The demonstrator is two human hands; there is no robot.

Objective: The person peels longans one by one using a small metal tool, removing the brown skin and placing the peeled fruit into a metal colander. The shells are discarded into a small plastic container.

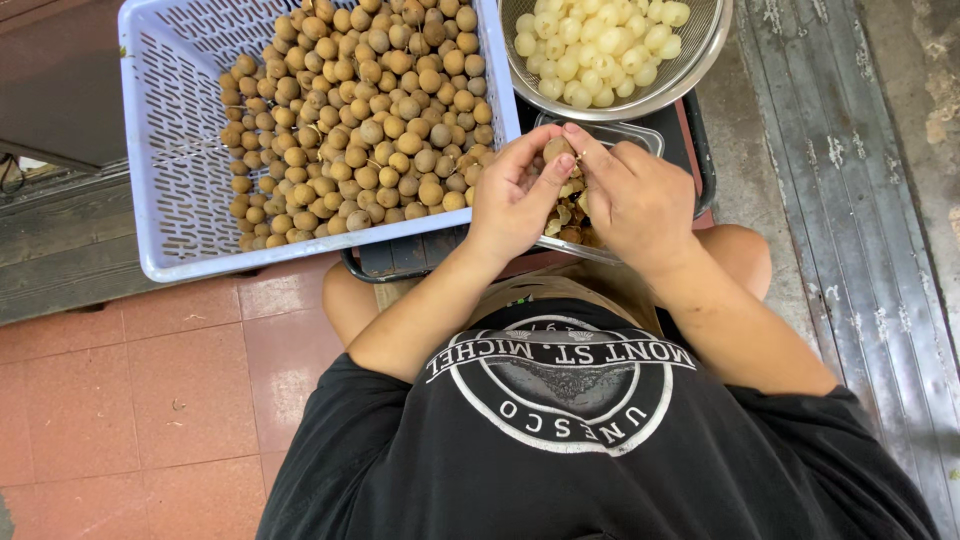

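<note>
Soft even daylight, faint shadows, sharp focus.

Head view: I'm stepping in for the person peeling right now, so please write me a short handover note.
Left hand and right hand together pinch one small round brown-shelled fruit.
Below them, a clear plastic container holds brown shell scraps.
Done: the round metal colander holds many pale peeled fruits.
Left: the pale blue perforated plastic crate holds a large heap of unpeeled brown fruits.
</note>
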